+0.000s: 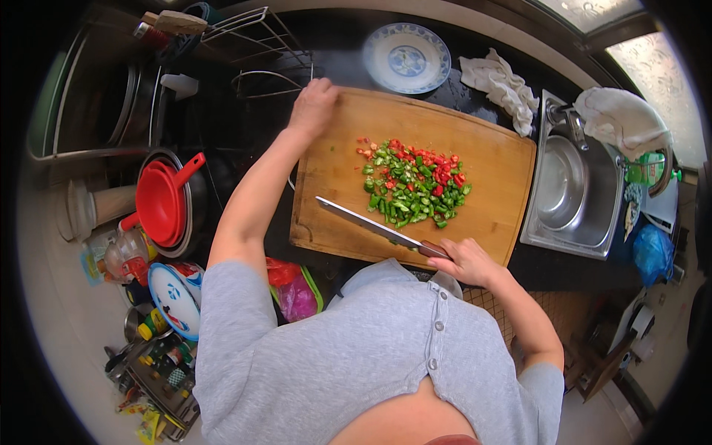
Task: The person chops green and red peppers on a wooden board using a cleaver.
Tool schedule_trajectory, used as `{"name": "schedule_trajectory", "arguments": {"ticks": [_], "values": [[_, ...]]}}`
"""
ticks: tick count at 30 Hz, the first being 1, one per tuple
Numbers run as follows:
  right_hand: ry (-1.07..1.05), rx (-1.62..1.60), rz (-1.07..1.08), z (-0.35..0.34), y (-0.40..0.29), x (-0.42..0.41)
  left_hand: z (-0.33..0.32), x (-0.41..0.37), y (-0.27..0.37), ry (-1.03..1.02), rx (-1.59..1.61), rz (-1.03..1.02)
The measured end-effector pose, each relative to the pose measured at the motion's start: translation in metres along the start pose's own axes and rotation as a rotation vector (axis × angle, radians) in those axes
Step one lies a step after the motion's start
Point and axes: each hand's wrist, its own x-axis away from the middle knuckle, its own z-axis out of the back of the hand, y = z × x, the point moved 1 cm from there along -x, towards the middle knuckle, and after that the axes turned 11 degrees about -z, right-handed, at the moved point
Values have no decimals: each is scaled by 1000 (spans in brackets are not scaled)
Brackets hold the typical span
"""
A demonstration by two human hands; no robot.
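A wooden cutting board (334, 167) lies on the dark counter before me. Chopped green chili peppers (411, 206) and red chili peppers (445, 169) form a loose heap on it. My right hand (467, 261) grips the brown handle of a kitchen knife (367, 223) at the board's near edge. The blade points left and lies below the heap, with a few green bits beside it. My left hand (317, 105) rests at the board's far left corner, its fingers bent over the edge; whether it grips the board I cannot tell.
Beyond the board stand a blue-patterned plate (381, 53) and a crumpled white cloth (498, 83). A steel sink with a basin (562, 183) is on the right. Red plastic strainers (161, 206) sit in a pot at left, below a wire rack (267, 80).
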Motion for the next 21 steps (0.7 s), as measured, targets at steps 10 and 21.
{"name": "schedule_trajectory", "arguments": {"ticks": [10,21], "values": [[163,-134,-264,23,18,-1,37,100,73,292,619,355],[276,-34,-23,7,-14,-16,-26,109,172,437,386,181]]}}
